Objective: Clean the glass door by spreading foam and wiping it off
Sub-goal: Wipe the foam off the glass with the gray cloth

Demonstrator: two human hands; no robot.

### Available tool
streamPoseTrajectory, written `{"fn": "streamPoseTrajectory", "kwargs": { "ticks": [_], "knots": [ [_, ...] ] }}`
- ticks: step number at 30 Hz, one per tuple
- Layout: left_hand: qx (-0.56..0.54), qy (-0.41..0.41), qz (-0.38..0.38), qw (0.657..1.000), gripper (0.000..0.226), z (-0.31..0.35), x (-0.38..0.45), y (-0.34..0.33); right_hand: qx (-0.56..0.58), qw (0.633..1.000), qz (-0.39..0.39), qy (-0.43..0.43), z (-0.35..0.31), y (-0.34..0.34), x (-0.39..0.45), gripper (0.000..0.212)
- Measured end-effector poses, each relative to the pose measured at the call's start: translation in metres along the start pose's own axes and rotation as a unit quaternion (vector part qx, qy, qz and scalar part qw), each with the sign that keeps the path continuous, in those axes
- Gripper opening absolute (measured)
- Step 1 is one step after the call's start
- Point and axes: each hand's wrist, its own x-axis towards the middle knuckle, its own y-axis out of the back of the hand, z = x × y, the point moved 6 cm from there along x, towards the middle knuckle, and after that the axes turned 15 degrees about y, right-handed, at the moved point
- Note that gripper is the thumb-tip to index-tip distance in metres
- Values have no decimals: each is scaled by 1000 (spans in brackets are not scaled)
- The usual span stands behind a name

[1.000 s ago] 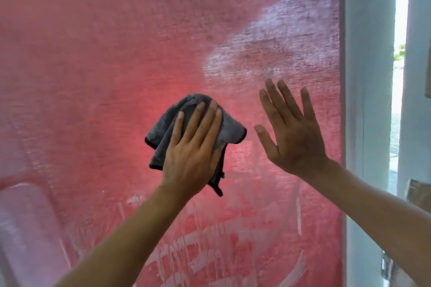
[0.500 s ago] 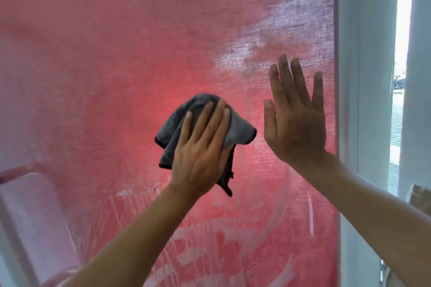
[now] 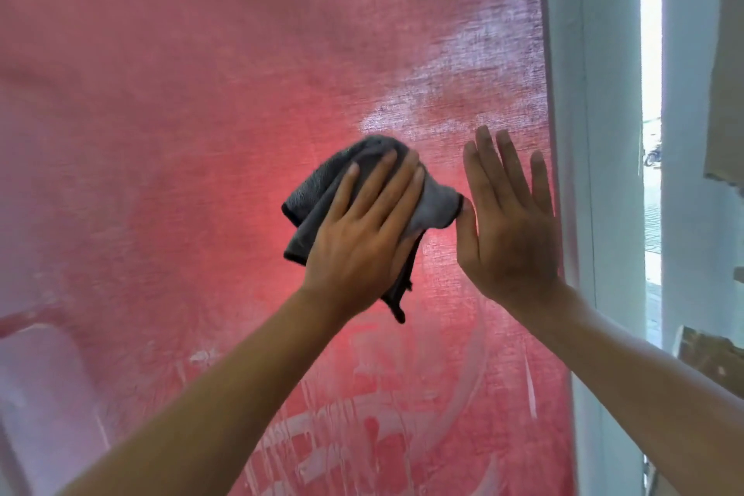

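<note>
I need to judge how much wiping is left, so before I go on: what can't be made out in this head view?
- Glass under the crumpled grey cloth and left hand: covered by them.
- Glass under the flat right hand: covered.
- White foam streaks low on the red-backed glass door: cut off by the bottom edge and crossed by both forearms.
- Scene past the white door frame: overexposed, too small.
</note>
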Motion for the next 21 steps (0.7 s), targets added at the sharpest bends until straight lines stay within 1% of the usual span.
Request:
{"fn": "streamPoseTrajectory", "kwargs": {
  "ticks": [1, 2, 3, 5, 7, 8, 10, 11, 14, 15, 16, 17, 18, 21],
  "knots": [
    [3, -16, 0, 1000, 50, -1, -6, 0, -5, 1000, -4, 1, 0, 1, 0, 53],
    [0, -13, 3, 1000, 50, -3, -3, 2, -9, 1000, -6, 1, 0, 2, 1, 54],
    [-4, 10, 8, 1000, 50, -6, 7, 3, -10, 1000, -7, 0, 0, 3, 2, 54],
    [-13, 106, 33, 994, 54, -18, 39, 8, -5, 1000, -9, -2, -2, 2, 3, 54],
    [-25, 205, 50, 977, 56, -31, 74, 12, -3, 1000, -13, -3, -1, 2, 3, 54],
    [-24, 231, 51, 971, 57, -33, 83, 12, -3, 1000, -15, -3, -1, 2, 2, 54],
    [-19, 223, 46, 974, 57, -27, 80, 9, -5, 1000, -18, -1, 0, 2, -1, 53],
    [-18, 194, 40, 980, 57, -21, 69, 6, -6, 1000, -18, -1, 1, 2, -2, 53],
    [0, 47, -4, 999, 56, 1, 14, -2, -5, 1000, -19, 0, 0, 4, -3, 53],
    [11, 10, -13, 1000, 55, 4, 0, -4, -4, 1000, -22, 4, 0, 4, -3, 53],
    [16, -10, -14, 1000, 53, 5, -7, -4, -6, 1000, -25, 7, 0, 5, -2, 54],
    [16, -10, -13, 1000, 52, 5, -7, -3, -9, 1000, -26, 8, 0, 6, -2, 54],
    [10, 6, -12, 1000, 52, 3, -1, -2, -10, 1000, -26, 8, 0, 6, -2, 54],
    [-25, 116, 25, 993, 54, -6, 41, 5, -8, 1000, -26, 4, 0, 5, -2, 53]
  ]
}}
